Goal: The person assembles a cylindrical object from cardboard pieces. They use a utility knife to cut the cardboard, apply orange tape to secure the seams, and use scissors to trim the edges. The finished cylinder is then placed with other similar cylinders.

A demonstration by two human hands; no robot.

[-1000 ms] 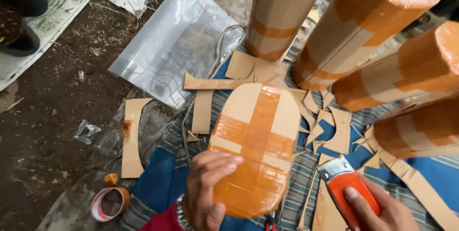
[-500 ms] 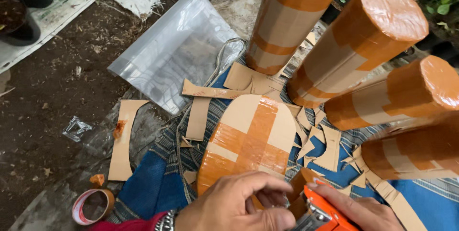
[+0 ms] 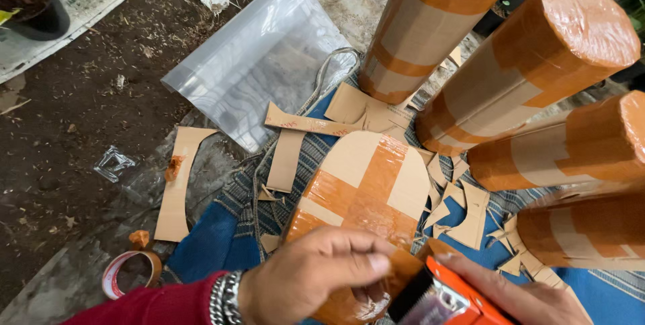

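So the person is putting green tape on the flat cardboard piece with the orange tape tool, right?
Not quite: the tape is brown-orange, not green, as the head view shows. The rest holds: the left hand and right hand work the orange tape tool on the flat cardboard piece.

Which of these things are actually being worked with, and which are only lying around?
In use: left hand, right hand, orange tape dispenser, taped cardboard piece.

Lying about: clear plastic bag, tape roll, cardboard offcuts, four taped cardboard tubes.
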